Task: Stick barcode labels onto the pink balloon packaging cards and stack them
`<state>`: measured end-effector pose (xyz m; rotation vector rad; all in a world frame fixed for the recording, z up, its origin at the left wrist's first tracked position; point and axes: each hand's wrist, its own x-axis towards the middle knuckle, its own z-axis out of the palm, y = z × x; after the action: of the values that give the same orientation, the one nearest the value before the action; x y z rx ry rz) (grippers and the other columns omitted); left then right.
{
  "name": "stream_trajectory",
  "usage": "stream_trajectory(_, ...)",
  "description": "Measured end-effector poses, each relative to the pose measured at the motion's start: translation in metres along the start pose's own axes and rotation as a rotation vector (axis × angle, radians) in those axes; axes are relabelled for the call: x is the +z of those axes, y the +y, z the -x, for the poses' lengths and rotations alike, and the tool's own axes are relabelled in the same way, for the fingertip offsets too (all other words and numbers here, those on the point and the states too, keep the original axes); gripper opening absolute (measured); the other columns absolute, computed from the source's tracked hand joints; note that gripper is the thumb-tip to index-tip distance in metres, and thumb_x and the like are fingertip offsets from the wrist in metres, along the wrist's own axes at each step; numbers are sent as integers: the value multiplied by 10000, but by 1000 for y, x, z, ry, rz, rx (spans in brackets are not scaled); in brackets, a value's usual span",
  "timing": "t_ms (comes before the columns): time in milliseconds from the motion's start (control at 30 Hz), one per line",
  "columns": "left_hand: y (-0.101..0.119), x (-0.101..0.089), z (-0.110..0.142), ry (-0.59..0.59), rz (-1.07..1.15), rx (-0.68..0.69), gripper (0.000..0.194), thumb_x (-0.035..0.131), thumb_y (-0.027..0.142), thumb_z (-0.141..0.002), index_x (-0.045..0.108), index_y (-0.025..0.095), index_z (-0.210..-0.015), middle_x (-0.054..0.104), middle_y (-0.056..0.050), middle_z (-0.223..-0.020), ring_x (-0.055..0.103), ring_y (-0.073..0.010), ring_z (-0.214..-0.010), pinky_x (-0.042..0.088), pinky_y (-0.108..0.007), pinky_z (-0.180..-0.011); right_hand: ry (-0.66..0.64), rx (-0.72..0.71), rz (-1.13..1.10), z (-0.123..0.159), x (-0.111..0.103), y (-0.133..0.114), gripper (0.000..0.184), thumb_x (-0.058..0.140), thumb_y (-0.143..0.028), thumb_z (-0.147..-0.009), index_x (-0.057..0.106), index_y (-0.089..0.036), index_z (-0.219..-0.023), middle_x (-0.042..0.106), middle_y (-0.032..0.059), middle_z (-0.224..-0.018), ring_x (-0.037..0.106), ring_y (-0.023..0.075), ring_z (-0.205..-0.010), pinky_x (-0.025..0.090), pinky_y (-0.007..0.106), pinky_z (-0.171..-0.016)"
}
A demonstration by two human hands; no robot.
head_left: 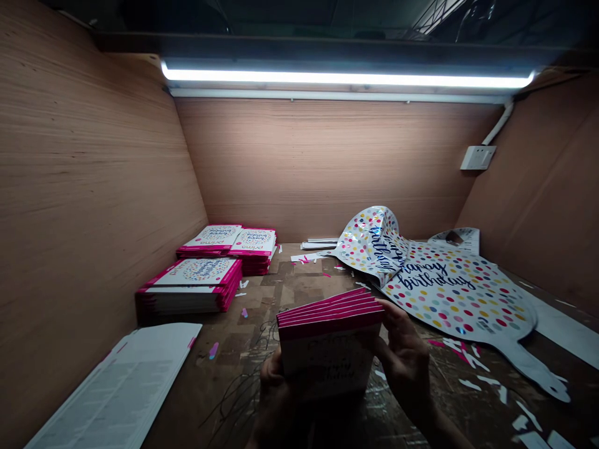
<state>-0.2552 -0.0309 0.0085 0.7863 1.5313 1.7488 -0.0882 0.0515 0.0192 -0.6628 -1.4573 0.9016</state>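
Observation:
A small bundle of pink-and-white printed packets stands upright between my two hands, its pink top edges slightly fanned. My left hand grips the bundle's lower left side and is mostly in shadow. On the right side, my right hand holds the upper corner, thumb in front and fingers behind. The front packet carries dark lettering that is hard to read in the shade. To the right lie flat foil balloons with coloured dots and "happy birthday" lettering.
Several stacks of similar packets stand at the back left. Printed sheets lie at the front left. Paper scraps and dark thin threads litter the table. Wooden walls enclose it, with a lit tube above.

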Motion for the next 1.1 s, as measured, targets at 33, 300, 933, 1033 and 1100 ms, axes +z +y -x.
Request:
stream_trajectory(33, -1, -1, 0, -2, 0, -5, 249, 776, 157, -411, 657, 141, -629, 643, 3, -552, 584, -176, -531, 467, -207, -413, 23, -27, 17, 2, 1, 0, 422, 629, -228, -766, 496, -244, -1166, 569, 88, -1137, 521, 260, -1085, 454, 417, -878)
stream_trajectory(300, 1, 0, 2, -46, 20, -23, 262, 774, 174, -448, 672, 141, -688, 673, -20, -614, 624, -223, -607, 514, -250, -472, 81, -214, 72, 3, 3, -3, 368, 589, -183, -787, 493, -240, -1138, 490, 101, -1195, 459, 269, -1139, 395, 495, -933)
stream_trajectory(933, 14, 6, 4, -55, 77, -24, 215, 745, 177, -421, 671, 146, -621, 641, -17, -568, 585, -210, -550, 482, -264, -453, 32, 76, -100, -1, -7, -10, 204, 652, -196, -729, 562, -214, -911, 544, 29, -862, 528, 169, -759, 465, 258, -612)
stream_trajectory(1033, 16, 4, 2, -59, 56, -21, 220, 750, 168, -404, 673, 144, -608, 635, -21, -558, 580, -214, -546, 483, -270, -451, 55, 107, -101, -1, -6, -11, 297, 655, -228, -731, 540, -215, -1005, 548, 33, -837, 534, 178, -765, 481, 266, -619)
stream_trajectory(1100, 16, 3, 1, -36, 36, -12, 233, 761, 168, -386, 674, 142, -601, 631, -22, -550, 577, -216, -543, 482, -271, -449, 69, 99, -91, -2, -5, -12, 340, 659, -244, -731, 528, -217, -1044, 557, 48, -888, 540, 185, -799, 486, 271, -640)
